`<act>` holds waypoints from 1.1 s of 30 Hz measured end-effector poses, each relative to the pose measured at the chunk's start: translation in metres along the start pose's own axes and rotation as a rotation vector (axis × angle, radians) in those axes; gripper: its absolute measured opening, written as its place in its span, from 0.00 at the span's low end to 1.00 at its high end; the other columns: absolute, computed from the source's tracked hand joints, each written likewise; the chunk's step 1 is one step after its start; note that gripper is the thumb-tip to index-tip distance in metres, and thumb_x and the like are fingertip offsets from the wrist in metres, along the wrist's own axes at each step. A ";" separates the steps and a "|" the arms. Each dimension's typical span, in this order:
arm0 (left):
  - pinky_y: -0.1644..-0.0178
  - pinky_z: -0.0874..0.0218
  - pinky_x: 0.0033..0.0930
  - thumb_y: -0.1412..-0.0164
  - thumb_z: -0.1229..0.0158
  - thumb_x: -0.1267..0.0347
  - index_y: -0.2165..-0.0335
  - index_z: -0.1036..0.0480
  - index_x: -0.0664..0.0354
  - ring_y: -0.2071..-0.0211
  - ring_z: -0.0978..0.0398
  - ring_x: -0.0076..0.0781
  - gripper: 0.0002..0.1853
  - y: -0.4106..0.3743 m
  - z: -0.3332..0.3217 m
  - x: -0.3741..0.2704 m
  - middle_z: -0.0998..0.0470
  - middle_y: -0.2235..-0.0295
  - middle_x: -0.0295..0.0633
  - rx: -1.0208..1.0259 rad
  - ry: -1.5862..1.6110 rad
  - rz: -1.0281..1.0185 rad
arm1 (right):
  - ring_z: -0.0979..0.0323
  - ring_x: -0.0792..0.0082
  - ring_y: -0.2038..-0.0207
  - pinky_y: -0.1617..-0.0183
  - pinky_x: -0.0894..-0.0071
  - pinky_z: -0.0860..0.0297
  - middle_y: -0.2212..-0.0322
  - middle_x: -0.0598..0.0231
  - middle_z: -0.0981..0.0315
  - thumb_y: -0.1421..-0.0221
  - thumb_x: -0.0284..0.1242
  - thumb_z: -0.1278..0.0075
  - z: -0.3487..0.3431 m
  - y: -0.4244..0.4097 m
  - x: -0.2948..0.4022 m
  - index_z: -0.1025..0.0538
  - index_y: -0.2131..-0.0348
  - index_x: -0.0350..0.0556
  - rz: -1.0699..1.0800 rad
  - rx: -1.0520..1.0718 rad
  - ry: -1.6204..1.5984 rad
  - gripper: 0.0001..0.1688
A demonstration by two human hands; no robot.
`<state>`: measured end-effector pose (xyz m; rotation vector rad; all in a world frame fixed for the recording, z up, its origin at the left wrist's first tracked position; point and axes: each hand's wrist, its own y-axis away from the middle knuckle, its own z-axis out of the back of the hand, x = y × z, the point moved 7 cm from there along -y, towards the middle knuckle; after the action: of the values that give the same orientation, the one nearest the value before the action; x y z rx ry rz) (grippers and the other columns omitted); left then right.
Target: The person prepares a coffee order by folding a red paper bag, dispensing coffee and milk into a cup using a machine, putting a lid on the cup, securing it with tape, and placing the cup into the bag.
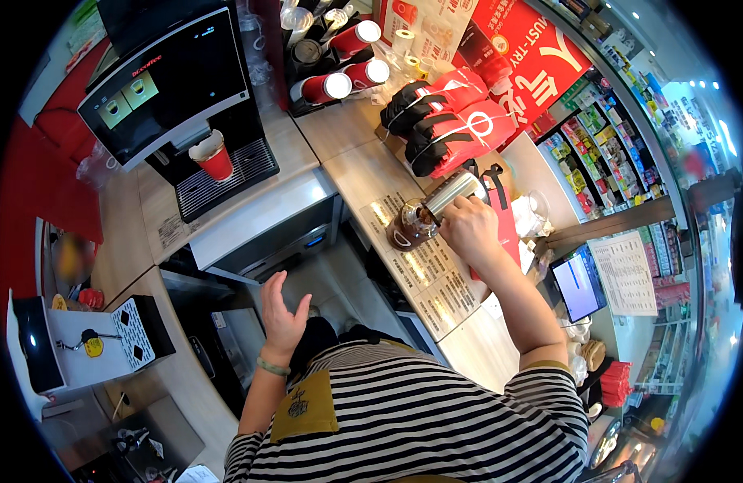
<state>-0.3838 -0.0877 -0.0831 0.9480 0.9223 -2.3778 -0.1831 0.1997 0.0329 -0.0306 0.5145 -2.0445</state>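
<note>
My right hand (470,230) grips a shiny metal pitcher (454,192), tilted over the mouth of a clear plastic cup (409,227). Dark brown liquid fills much of that cup, which stands on the wooden counter (371,181). Whether anything flows from the pitcher is hard to make out. My left hand (284,315) hovers in the gap between the counters, fingers apart, holding nothing. Ahead on the left, a red paper cup (212,158) rests on the drip tray (250,166) of a coffee machine (166,90) with a lit screen.
Red bags with black handles (462,124) crowd the counter beyond the pitcher. Behind them stands a rack of stacked cups (332,87). Printed label strips (447,302) cover the counter near the plastic cup. A tablet (578,284) stands on the right, and a white tap machine (93,347) at left.
</note>
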 end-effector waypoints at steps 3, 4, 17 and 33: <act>0.45 0.40 0.40 0.50 0.33 0.74 0.45 0.36 0.64 0.47 0.33 0.48 0.34 0.007 0.001 -0.008 0.32 0.48 0.53 -0.007 -0.024 0.007 | 0.29 0.64 0.73 0.69 0.65 0.29 0.80 0.64 0.31 0.63 0.29 0.44 0.001 0.005 -0.007 0.26 0.83 0.47 -0.032 -0.025 -0.018 0.06; 0.45 0.40 0.40 0.50 0.33 0.74 0.45 0.36 0.64 0.47 0.33 0.49 0.33 0.009 0.000 -0.012 0.32 0.48 0.53 -0.012 -0.032 0.012 | 0.29 0.64 0.74 0.69 0.65 0.29 0.80 0.65 0.31 0.62 0.29 0.44 0.001 0.007 -0.010 0.26 0.83 0.47 -0.039 -0.043 -0.031 0.07; 0.46 0.40 0.38 0.51 0.34 0.75 0.46 0.37 0.64 0.48 0.32 0.44 0.33 0.038 -0.005 -0.046 0.33 0.49 0.49 -0.033 -0.017 0.140 | 0.30 0.65 0.78 0.71 0.67 0.35 0.80 0.65 0.26 0.51 0.34 0.40 -0.052 0.072 -0.095 0.24 0.78 0.44 -0.665 -0.010 -0.584 0.14; 0.53 0.34 0.42 0.49 0.35 0.74 0.59 0.25 0.65 0.59 0.28 0.50 0.16 0.046 0.219 -0.049 0.25 0.63 0.49 -0.505 -0.628 0.084 | 0.44 0.88 0.80 0.76 0.87 0.48 0.82 0.81 0.37 0.42 0.25 0.45 -0.066 0.068 0.107 0.27 0.73 0.50 -0.732 0.288 -1.899 0.06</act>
<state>-0.4208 -0.2687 0.0528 0.0358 1.0988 -2.0120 -0.1970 0.1039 -0.0724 -1.9310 -1.0984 -1.7120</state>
